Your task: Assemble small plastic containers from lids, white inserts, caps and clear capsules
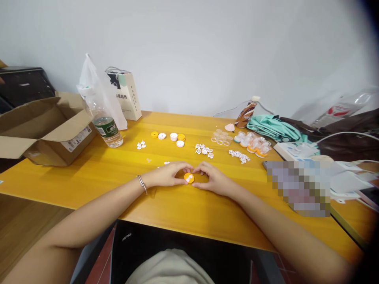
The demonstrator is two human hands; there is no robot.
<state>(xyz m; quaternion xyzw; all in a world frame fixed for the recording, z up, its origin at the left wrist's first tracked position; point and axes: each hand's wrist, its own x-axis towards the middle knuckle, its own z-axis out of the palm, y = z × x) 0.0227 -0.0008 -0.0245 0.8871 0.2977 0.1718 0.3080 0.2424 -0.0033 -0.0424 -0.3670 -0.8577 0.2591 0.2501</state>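
The left hand (168,173) and right hand (215,180) curl half closed, both gripping a yellow disc (190,182) between them, in from the surface's (166,207) front edge. White wheels (204,151) lie nearer the back edge, a box (53,153) sits toward the left edge with a bottle (107,128) just beside it, and a pale wall (189,47) rises behind.
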